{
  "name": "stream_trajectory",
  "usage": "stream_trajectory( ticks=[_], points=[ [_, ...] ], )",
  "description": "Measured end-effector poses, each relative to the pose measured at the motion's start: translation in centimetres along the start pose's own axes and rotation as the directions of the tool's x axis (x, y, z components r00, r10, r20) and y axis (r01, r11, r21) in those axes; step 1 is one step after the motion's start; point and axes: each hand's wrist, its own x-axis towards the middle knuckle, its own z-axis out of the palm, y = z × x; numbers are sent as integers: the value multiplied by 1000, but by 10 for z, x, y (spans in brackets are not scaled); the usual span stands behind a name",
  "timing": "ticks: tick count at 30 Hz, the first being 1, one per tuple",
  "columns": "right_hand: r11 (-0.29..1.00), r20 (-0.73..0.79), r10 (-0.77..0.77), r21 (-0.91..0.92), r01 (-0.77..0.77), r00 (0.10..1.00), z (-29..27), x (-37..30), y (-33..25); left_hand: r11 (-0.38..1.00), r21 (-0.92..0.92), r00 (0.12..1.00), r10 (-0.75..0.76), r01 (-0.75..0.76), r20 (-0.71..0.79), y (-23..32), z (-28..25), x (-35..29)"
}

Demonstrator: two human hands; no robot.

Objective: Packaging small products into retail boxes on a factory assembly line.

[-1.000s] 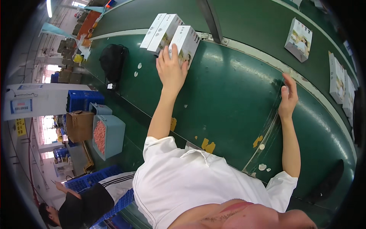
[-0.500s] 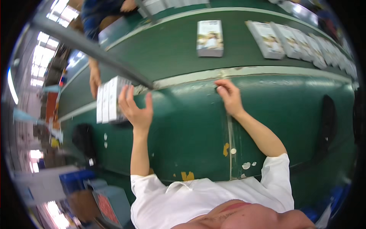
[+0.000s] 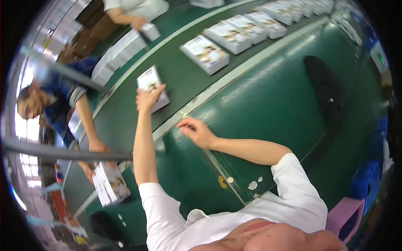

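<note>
On the green conveyor belt, my left hand [image 3: 147, 99] is closed round the near side of a white box [image 3: 149, 78] with a picture printed on its top. Its thumb lies along the right edge of the box; the other fingers are partly out of sight on the left. My right hand [image 3: 197, 133] hovers beside the pale rail [image 3: 217, 88], over the green table. Its fingers are curled and the thumb is close to the forefinger; what lies between them is too small to make out.
Several matching boxes [image 3: 205, 54] lie in a row on the belt. At left a co-worker's hands [image 3: 98, 146] hold a group of boxes [image 3: 109, 184] beside a grey metal bar [image 3: 71, 154]. Another person handles white boxes across the belt. A dark elongated object [image 3: 322, 83] lies at right.
My left hand has left the stacked boxes and now grips a single box on the belt. The view has turned left; the stacked boxes are now in the co-worker's hands.
</note>
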Motion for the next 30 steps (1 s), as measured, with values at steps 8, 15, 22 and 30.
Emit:
stream_trajectory(
  ticks=[8, 15, 22, 30],
  points=[
    [994, -130, -15, 107, 30, 991, -3, 3, 1, 909, -352, 954, 129, -222, -269, -6, -18, -51],
    [944, -187, -325, -3, 330, 927, -21, 31, -69, 667, -408, 732, 315, -624, -604, -16, -22, -202],
    [927, 37, -110, 364, 89, 993, 12, -9, -85, 221, -849, 806, 494, -480, -327, -33, -61, -263],
    [979, 142, -145, 166, 121, 979, 17, -11, -95, -4, -988, 875, 464, -155, -140, -44, -67, -275]
  ],
)
